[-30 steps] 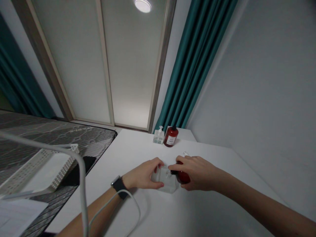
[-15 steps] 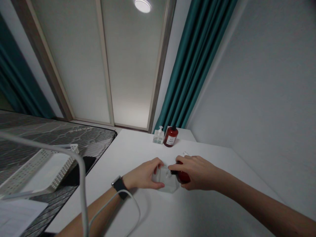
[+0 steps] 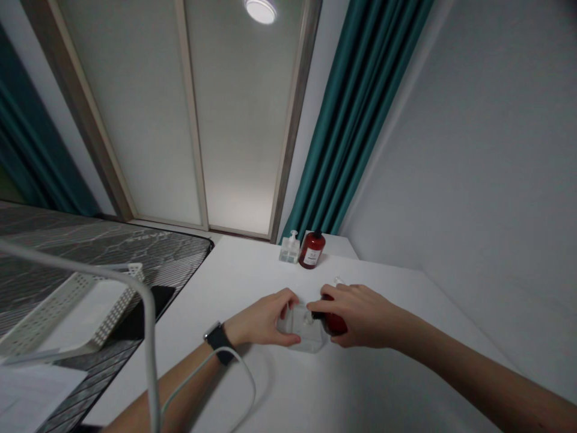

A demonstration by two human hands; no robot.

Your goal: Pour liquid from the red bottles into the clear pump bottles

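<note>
My right hand [image 3: 356, 314] is wrapped round a dark red bottle [image 3: 335, 325], tipped so that its black neck [image 3: 318, 314] points left. That neck lies over the opening of a clear, square-sided container [image 3: 311, 341] on the white table. With fingers and thumb curved round the container's left side, my left hand [image 3: 276, 317] grips it; a black-strapped watch [image 3: 220, 343] is on that wrist. Behind my right hand a small clear piece [image 3: 339, 281] shows in part; most of it is hidden. Whether liquid flows from the bottle cannot be made out.
At the far end of the white table [image 3: 243, 264] stand a clear pump bottle [image 3: 290, 248] and a red-brown labelled bottle [image 3: 312, 249]. A white perforated basket [image 3: 76, 307] is on the left. A white cable [image 3: 151, 337] crosses in front of my left forearm.
</note>
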